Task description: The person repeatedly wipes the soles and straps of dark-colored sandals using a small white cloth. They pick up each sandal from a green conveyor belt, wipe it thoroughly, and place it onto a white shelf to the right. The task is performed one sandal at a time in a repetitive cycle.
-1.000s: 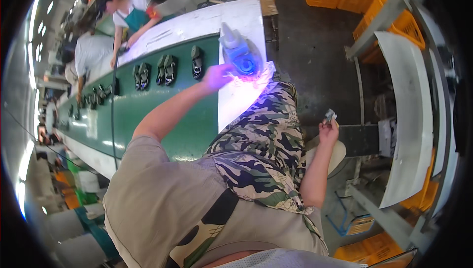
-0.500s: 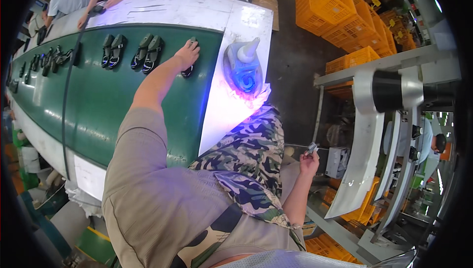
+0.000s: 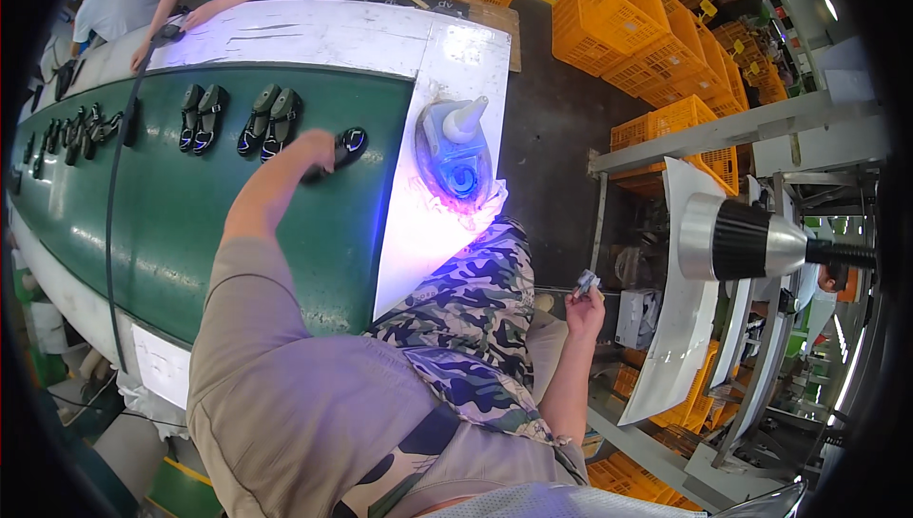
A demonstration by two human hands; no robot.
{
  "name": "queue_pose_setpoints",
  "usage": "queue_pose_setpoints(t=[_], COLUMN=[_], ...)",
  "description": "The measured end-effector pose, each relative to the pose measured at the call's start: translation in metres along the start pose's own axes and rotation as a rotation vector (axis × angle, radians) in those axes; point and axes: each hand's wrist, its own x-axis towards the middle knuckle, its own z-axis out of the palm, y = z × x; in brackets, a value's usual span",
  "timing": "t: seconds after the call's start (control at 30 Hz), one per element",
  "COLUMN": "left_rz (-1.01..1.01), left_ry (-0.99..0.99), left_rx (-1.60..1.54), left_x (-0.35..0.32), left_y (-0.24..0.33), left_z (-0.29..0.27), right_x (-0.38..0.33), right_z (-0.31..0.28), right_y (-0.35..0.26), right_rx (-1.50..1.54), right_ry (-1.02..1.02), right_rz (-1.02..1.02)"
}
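Along the green belt, dark shoes lie sole-up: a blurred cluster at far left that cannot be counted, then two pairs side by side, then a single shoe nearest the worker. A white label hangs on the belt's near edge, below the worker's shoulder. The left hand reaches across the belt, fingers curled down onto the single shoe; how tightly they close cannot be told. Across the white table, a second person's hands rest on its far edge. Just right of the belt, a bottle lies on a glowing blue pad. Further right, the right hand is held over the worker's lap, fingertips pinching a small pale piece. Stacks of orange crates fill the background, and a silver lamp juts in from the right.
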Motion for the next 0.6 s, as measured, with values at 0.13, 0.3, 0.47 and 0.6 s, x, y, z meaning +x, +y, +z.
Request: queue_pose_setpoints(t=[0.13, 0.3, 0.47, 0.6], left_rz=[-0.152, -0.265, 0.007, 0.468], left_ry=[-0.215, -0.199, -0.305, -0.356], left_rx=[-0.371, -0.623, -1.828, -2.375], left_x=[-0.080, -0.126, -0.128, -0.147], left_y=[0.016, 0.017, 0.035, 0.102], left_z=[0.048, 0.109, 0.134, 0.093], right_x=[0.017, 0.021, 0.020, 0.010], right_z=[0.024, 0.085, 0.123, 0.146], right_y=[0.017, 0.028, 0.031, 0.027], right_rx=[-0.043, -0.146, -0.326, -0.362], right_ry=[-0.080, -0.105, -0.089, -0.137], right_rz=[0.055, 0.071, 0.020, -0.030])
